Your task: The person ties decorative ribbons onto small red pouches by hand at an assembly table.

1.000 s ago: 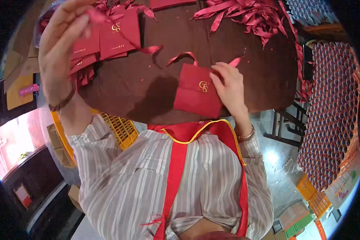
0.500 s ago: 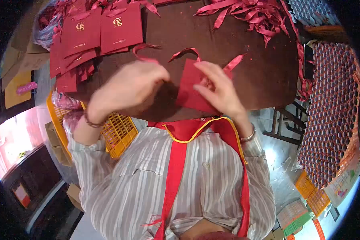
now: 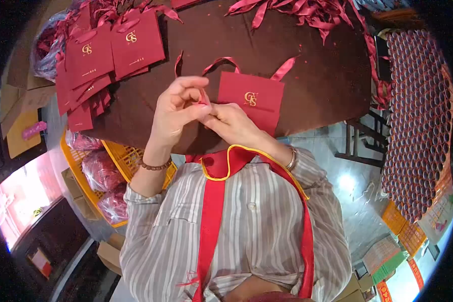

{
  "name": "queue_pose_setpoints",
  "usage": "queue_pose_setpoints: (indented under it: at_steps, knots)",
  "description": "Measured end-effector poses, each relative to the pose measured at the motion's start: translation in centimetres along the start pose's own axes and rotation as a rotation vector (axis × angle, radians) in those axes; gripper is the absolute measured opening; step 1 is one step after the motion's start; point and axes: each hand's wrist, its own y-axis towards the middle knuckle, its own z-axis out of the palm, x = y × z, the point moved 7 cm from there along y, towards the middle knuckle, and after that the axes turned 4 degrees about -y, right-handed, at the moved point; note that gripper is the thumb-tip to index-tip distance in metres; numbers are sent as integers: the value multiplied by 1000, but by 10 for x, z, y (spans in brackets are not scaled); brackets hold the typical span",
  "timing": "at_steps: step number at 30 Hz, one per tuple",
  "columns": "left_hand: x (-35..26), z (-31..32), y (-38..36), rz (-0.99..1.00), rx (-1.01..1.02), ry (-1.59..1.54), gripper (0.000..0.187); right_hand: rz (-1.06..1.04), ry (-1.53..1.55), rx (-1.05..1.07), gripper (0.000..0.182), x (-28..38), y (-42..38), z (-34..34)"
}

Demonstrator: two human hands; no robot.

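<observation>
A red paper bag (image 3: 264, 108) with a gold logo lies on the dark brown cloth, a ribbon loop (image 3: 224, 63) at its top left and a ribbon end (image 3: 285, 69) at its top right. Left of the bag, my left hand (image 3: 178, 108) is raised with thumb and fingers pinched on a red ribbon (image 3: 203, 96). My right hand (image 3: 231, 123) meets its fingertips, closed on the lower part of the same ribbon, its wrist passing over the bag's lower left edge. The fingertips partly hide the ribbon.
Stacked red bags (image 3: 136, 45) lie at the table's back left, beside a plastic bag (image 3: 45, 50). Loose red ribbons (image 3: 312, 15) are heaped at the back. Yellow baskets (image 3: 113, 151) stand below left. On the right are a tray of many small round items (image 3: 418, 121) and a dark stool (image 3: 360, 141).
My hands have come together left of the bag. My right hand has left the bag, whose logo now shows. The whole view has shifted slightly.
</observation>
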Motion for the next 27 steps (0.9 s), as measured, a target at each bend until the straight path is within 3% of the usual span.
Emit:
queue_pose_setpoints:
  at_steps: [3, 6, 9, 10, 11, 13, 14, 15, 17, 18, 19, 20, 21, 23, 27]
  knots:
    - [11, -1, -5, -31, -119, -72, 32, 6, 76, -1, 28, 2, 3, 5]
    - [6, -15, -2, 55, -160, -156, 20, -106, -34, 26, 28, 11, 2, 1]
    - [-37, -34, -5, 204, -126, -196, 18, -70, -228, -143, 23, 5, -7, -36]
    - [-56, -48, -10, 241, -224, -212, 18, -189, -398, -337, 22, -2, -11, -55]
    - [-82, -58, -18, 290, -207, -138, 19, -222, -670, -401, 22, -2, -10, -70]
    - [-125, -72, -37, 512, -451, -111, 20, -165, -915, -516, 25, -8, -10, -90]
    - [-147, -61, -43, 603, -279, -7, 20, -166, -915, -514, 25, -11, -9, -91]
    - [-152, -56, -41, 604, -282, -7, 20, -163, -995, -502, 27, -12, -7, -90]
    - [-159, -55, -51, 685, -669, 287, 20, -162, -1074, -484, 29, -13, -5, -86]
    - [-148, -44, -40, 624, -524, 343, 19, -148, -1072, -467, 30, -14, -4, -84]
    - [-134, -22, -32, 443, -557, 601, 17, -132, -1068, -448, 31, -15, -4, -81]
    - [-103, -23, -19, 230, -431, 634, 15, -119, -1049, -447, 30, -15, -4, -79]
    - [-73, -7, -6, 175, -255, 613, 15, -119, -1047, -441, 30, -16, -4, -77]
    - [-17, 12, 13, 307, -40, 890, 12, -95, -1052, -421, 29, -16, -5, -75]
    - [44, 3, 23, 289, -124, 964, 13, 27, -1040, -289, 28, -14, -1, -75]
